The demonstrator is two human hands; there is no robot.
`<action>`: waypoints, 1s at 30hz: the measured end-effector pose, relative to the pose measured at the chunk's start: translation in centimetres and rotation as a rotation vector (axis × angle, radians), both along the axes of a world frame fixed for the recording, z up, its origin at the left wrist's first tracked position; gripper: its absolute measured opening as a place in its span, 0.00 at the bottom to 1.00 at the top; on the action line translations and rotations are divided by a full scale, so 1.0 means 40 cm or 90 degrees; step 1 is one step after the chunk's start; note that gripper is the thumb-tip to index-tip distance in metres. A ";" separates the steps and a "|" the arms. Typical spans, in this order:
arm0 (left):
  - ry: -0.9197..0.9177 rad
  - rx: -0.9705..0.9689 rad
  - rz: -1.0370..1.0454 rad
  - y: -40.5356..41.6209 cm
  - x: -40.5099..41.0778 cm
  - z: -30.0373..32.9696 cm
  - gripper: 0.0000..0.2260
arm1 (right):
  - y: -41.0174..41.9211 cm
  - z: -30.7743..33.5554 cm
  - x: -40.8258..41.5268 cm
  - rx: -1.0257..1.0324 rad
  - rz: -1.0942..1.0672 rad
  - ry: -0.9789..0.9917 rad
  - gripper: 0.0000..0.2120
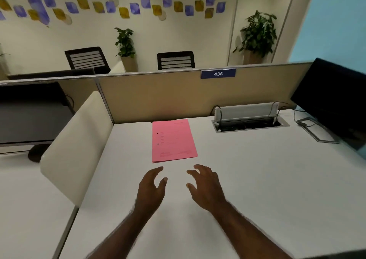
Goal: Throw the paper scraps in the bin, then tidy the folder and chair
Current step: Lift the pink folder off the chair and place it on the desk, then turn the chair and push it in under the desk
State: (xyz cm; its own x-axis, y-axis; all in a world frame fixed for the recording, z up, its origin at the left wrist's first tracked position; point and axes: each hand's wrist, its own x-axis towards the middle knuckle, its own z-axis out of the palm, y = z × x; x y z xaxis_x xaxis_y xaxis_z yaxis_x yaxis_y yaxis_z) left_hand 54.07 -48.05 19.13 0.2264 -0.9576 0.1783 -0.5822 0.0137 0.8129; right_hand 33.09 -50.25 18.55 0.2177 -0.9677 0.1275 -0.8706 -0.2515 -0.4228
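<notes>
A pink folder (173, 140) lies flat and closed on the white desk (247, 169), near the beige partition. Both hands hover over the desk just in front of the folder's near edge, not touching it. My left hand (152, 189) has its fingers spread and holds nothing. My right hand (206, 185) is likewise open with curled fingers and nothing in it. No paper scraps, bin or this desk's chair appear in view.
A dark monitor (336, 98) stands at the right, with a cable box (247, 118) set into the desk beside it. A cream side divider (79, 146) borders the left. Behind the partition (168, 94) are two black chairs (87, 58) and potted plants (257, 33).
</notes>
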 end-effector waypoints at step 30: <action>-0.051 0.036 -0.370 0.854 -0.600 -0.003 0.20 | 1.289 0.103 -0.647 -0.029 -0.423 0.070 0.27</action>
